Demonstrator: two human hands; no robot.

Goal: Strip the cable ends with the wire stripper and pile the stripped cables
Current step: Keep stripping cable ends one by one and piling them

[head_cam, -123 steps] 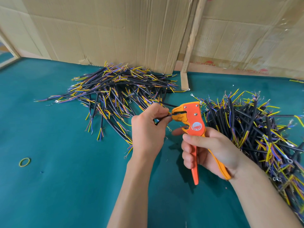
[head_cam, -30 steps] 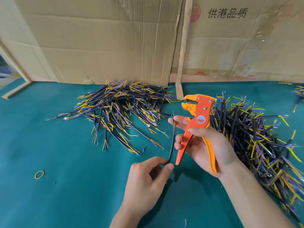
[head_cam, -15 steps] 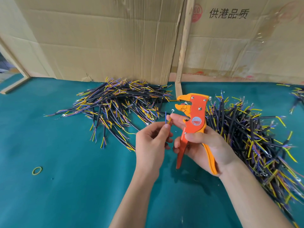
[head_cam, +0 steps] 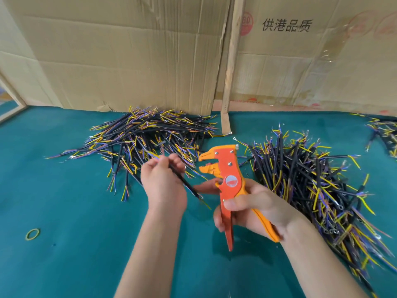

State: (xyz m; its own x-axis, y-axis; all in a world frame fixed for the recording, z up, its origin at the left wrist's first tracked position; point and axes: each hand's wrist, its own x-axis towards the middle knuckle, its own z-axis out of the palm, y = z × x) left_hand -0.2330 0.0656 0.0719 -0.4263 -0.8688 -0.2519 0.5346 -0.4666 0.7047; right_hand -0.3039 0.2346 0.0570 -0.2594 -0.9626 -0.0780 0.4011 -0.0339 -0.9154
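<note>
At the lower left of the frame a yellow-green rubber band [head_cam: 32, 234] lies alone on the teal surface [head_cam: 64, 265]. Above it, in the upper-middle left, a pile of black cables [head_cam: 148, 134] with yellow and purple ends spreads out against the cardboard wall [head_cam: 129, 50]. Just left of centre the left hand [head_cam: 163, 186] pinches one black cable [head_cam: 182, 180] in its grip, fingers curled round it; the cable slants down to the right, its lower end near the right hand's fingertips. At centre the right hand [head_cam: 255, 209] wraps its grip round the handles of the orange wire stripper [head_cam: 227, 181], which stands upright with its jaws parted and facing left, apart from the cable. On the right a second, larger heap of cables [head_cam: 318, 186] lies beside that hand.
</note>
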